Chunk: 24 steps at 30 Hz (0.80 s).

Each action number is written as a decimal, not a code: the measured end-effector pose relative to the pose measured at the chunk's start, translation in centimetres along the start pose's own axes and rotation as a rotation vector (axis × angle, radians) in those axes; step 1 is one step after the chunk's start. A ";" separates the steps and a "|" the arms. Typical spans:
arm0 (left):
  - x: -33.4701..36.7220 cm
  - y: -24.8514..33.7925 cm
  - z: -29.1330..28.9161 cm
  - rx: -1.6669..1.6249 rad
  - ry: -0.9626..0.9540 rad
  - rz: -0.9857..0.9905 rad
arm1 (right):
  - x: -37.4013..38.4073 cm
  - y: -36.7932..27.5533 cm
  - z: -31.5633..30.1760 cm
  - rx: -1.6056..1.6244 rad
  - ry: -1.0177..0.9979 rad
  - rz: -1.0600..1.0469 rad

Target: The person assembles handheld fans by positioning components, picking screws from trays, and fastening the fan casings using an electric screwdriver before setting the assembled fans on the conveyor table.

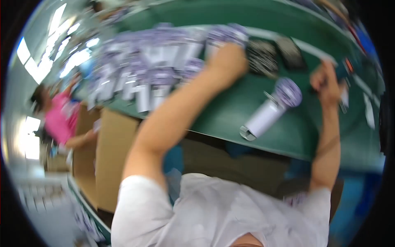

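Note:
My left hand (228,61) reaches to the far side of the green table, over the near part of a purple-and-white handheld fan (227,34) at the end of a pile. Its fingers are hidden and blurred, so its grip does not show. On the right, my right hand (326,84) is raised with curled fingers against a dark tool (345,70) with an orange mark, which it appears to hold; motion blurs the contact. Between my arms a single handheld fan (272,108) lies slanted, its round purple grille away from me and its white handle toward the table's near edge.
Many similar handheld fans (142,68) are heaped at the left. Two dark trays (262,57) stand beyond the single fan, one holding small metallic bits. An open cardboard box (117,158) is below the table edge at left, near a person in pink (61,117).

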<state>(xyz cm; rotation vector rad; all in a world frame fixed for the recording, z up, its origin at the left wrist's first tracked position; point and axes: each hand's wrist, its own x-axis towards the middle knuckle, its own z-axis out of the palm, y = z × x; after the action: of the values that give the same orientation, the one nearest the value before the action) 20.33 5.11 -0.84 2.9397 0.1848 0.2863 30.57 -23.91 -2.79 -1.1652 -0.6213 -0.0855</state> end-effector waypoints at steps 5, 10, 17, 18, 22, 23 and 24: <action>-1.1 -0.8 -0.6 0.129 0.117 -0.079 | 0.1 -1.7 3.2 -0.112 0.140 0.069; -5.5 4.3 -1.9 -0.451 -0.193 -0.188 | -0.7 -3.1 2.5 -0.064 0.193 0.080; -7.3 5.4 -0.4 -0.639 -0.437 -0.161 | -0.7 -3.2 3.0 -0.064 0.164 0.060; -7.4 5.6 -0.3 -0.663 -0.449 -0.125 | -0.7 -3.2 3.0 -0.058 0.155 0.050; -7.9 7.0 -0.1 -0.643 -0.444 -0.130 | -0.3 -2.8 3.2 -0.059 0.145 0.049; -7.8 7.4 0.1 -0.553 -0.434 -0.148 | -0.3 -2.9 3.2 -0.071 0.151 0.046; -7.7 7.5 0.1 -0.551 -0.440 -0.146 | -0.3 -3.0 3.1 -0.082 0.157 0.043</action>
<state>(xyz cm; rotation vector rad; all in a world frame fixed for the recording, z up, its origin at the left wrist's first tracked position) 13.64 -3.30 -0.86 2.3516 0.2132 -0.2885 27.95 -22.45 0.32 -1.2371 -0.4570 -0.1654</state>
